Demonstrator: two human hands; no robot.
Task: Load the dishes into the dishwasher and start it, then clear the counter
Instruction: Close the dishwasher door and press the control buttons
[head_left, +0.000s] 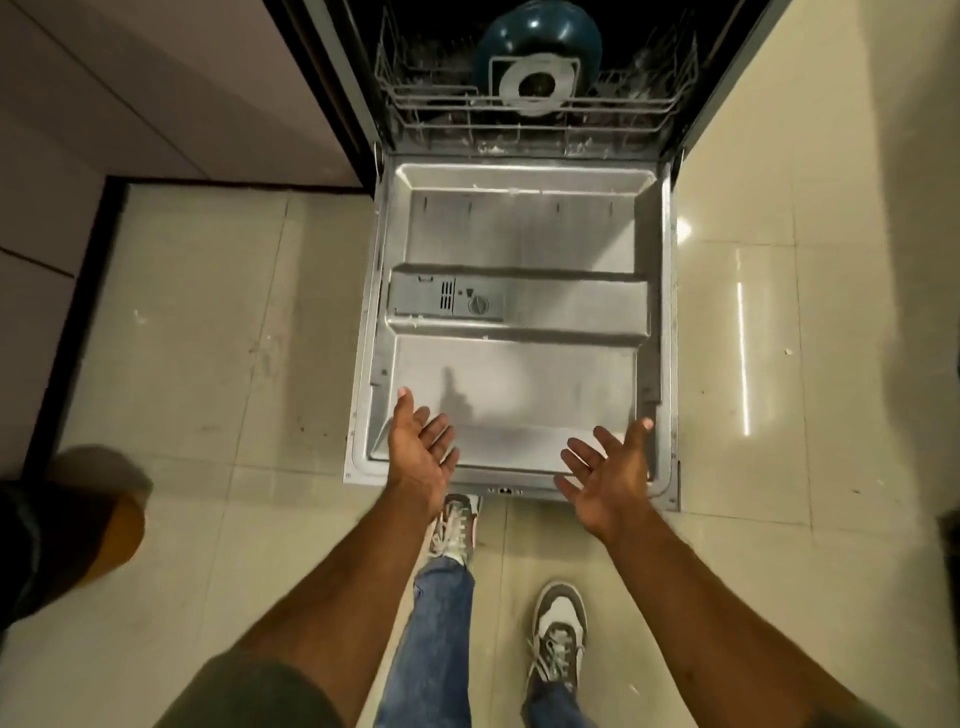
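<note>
The steel dishwasher door (519, 291) lies fully open and flat above the pale tiled floor (208, 312), and beyond its hinge edge the white wire lower rack (530, 111) holds a dark blue bowl (540, 47) with a smaller round white dish (535, 85) in front of it. The left hand (418, 454) is over the near left corner of the door and the right hand (608, 470) over the near right corner, both palms up with fingers spread and holding nothing. A grey detergent dispenser (449, 299) sits in the middle left part of the door.
</note>
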